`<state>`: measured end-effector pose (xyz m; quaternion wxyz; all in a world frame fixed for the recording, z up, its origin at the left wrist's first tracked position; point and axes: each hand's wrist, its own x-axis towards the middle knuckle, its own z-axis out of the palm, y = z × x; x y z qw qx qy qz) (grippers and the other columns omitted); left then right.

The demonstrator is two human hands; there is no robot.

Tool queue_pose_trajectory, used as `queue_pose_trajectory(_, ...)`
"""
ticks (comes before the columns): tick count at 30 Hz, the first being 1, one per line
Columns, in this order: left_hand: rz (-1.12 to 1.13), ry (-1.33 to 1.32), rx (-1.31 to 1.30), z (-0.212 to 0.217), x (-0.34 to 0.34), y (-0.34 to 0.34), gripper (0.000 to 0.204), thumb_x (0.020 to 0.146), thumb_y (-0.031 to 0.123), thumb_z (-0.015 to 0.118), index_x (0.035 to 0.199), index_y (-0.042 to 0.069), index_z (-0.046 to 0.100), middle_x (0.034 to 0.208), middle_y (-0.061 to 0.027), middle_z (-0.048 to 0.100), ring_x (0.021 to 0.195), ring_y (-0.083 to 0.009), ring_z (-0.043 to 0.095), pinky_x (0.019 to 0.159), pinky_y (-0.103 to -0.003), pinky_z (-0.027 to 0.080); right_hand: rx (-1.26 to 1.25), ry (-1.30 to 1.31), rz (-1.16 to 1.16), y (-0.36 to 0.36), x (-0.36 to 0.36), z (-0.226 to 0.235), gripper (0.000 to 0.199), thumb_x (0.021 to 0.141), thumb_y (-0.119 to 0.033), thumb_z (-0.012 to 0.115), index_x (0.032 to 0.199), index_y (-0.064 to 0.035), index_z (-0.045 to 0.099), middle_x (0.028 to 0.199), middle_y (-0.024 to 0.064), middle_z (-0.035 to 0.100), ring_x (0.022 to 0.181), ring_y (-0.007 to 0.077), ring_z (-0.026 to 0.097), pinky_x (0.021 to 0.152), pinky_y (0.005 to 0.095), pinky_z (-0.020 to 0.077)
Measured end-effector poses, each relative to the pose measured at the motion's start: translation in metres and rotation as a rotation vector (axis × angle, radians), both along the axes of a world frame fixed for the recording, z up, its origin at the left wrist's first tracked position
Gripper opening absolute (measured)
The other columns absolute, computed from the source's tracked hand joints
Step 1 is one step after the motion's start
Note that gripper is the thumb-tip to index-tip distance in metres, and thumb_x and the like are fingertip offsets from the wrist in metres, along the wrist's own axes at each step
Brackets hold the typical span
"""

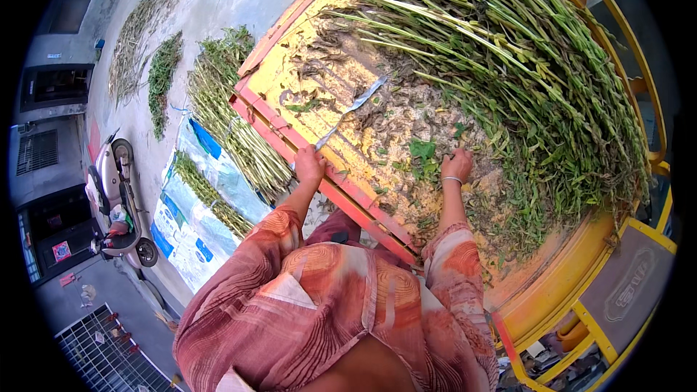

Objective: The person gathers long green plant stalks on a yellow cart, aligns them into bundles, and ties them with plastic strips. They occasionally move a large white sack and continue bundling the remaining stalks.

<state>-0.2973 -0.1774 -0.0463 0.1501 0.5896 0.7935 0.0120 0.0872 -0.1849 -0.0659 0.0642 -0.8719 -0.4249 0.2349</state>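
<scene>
My left hand (310,164) is closed at the red edge of a yellow cargo bed (284,91), gripping one end of a pale grey strip (357,104). From there the strip runs away across the bed floor. Further right, my right hand (456,165) is low over the littered bed, fingers curled together; whatever they hold is too small to make out. Beside it lie some broad green leaves (422,150). A large pile of cut green stalks (530,65) with leafy ends covers the bed's far and right side.
Dry leaves and chaff (406,120) litter the bed floor. Yellow rails (635,87) border the right side. On the ground at left lie a bundle of stalks (236,127), smaller plant heaps (165,76) and a blue-and-white sheet (185,225). A scooter (120,203) stands beyond them.
</scene>
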Motion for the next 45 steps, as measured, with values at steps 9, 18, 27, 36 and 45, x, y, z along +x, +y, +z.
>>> queue_pose_trajectory(9,0.077,-0.535,0.145,-0.013,-0.03,-0.012,0.015,0.07,0.008,0.066,0.082,0.005,0.057,0.078,-0.0125,0.056,0.075,-0.03,0.056,0.067,-0.036,0.047,0.011,0.24,0.878,0.162,-0.119,0.07,0.045,0.064,-0.025,0.078,0.102,-0.0088,0.062,0.105,0.0173,0.056,0.097,0.0341,0.056,0.084,0.0402,0.048)
queue_pose_trajectory(18,0.23,-0.522,0.244,0.022,-0.06,-0.04,0.037,0.069,0.009,0.07,0.101,0.004,0.052,0.095,-0.0133,0.056,0.089,-0.0316,0.054,0.079,-0.038,0.045,-0.183,-0.005,0.819,0.327,-0.321,0.055,0.103,0.053,-0.058,0.079,0.139,-0.0328,0.027,0.147,0.0164,0.014,0.13,0.045,0.022,0.091,0.058,0.0392)
queue_pose_trajectory(27,-0.011,-0.24,0.167,-0.007,-0.027,-0.006,0.029,0.064,0.009,0.071,0.09,0.01,0.058,0.091,-0.0104,0.052,0.088,-0.0305,0.05,0.077,-0.041,0.042,0.436,0.358,0.835,0.237,-0.302,-0.001,0.023,0.064,-0.006,0.065,0.083,-0.0044,0.052,0.084,0.0171,0.052,0.078,0.0332,0.055,0.066,0.0395,0.047)
queue_pose_trajectory(36,0.283,-0.853,0.269,-0.018,-0.04,-0.018,0.011,0.087,0.009,0.056,0.08,0.004,0.049,0.074,-0.0068,0.06,0.055,-0.0128,0.051,0.05,-0.026,0.041,0.293,0.371,0.362,0.123,-0.056,0.07,0.048,0.062,-0.002,0.063,0.108,0.0016,0.051,0.099,0.014,0.056,0.09,0.0278,0.055,0.082,0.0341,0.0445)
queue_pose_trajectory(45,0.257,-1.401,0.315,0.147,-0.019,0.073,0.006,0.093,0.007,0.046,0.088,0.006,0.044,0.091,-0.0125,0.064,0.048,-0.0022,0.037,0.046,-0.016,0.034,0.288,0.018,0.753,0.102,-0.197,0.015,0.033,0.061,-0.003,0.065,0.093,-0.0054,0.055,0.11,0.0117,0.053,0.099,0.0323,0.049,0.08,0.0371,0.0487)
